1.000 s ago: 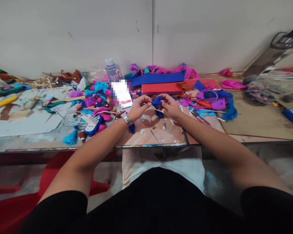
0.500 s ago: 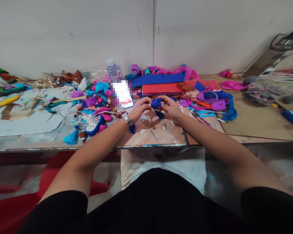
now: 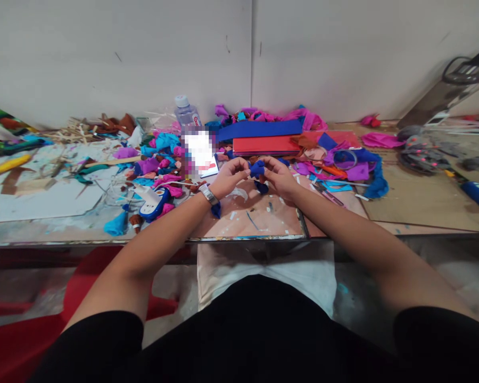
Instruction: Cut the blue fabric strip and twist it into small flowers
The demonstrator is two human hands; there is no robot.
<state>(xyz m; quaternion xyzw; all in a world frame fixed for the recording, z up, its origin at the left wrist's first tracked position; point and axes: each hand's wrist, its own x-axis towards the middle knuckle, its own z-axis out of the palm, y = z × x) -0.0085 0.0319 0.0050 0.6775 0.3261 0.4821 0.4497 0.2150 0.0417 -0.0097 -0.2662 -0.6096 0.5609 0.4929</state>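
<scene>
**Dark blue crepe scrap pinched between both hands**

A small crumpled wad of dark blue paper (image 3: 257, 169), soft and wrinkled like crepe, sits pinched between the fingertips of the left hand (image 3: 227, 178) and the right hand (image 3: 278, 175), just above the worn, paint-flecked board (image 3: 259, 221) at the table's front edge. Both hands are closed on the wad from opposite sides; a loose tail of it hangs below the fingers. A metal-link watch (image 3: 208, 194) circles the left wrist.

Beyond the wad lie a flat red paper stack (image 3: 263, 144) and, behind that, a long blue one (image 3: 259, 129). Left of the wad stands a clear plastic bottle (image 3: 186, 114) among crumpled pink, purple and cyan scraps. Right of the wad rests a clear tape ring (image 3: 344, 158), with a blue fabric curl just past it.
</scene>
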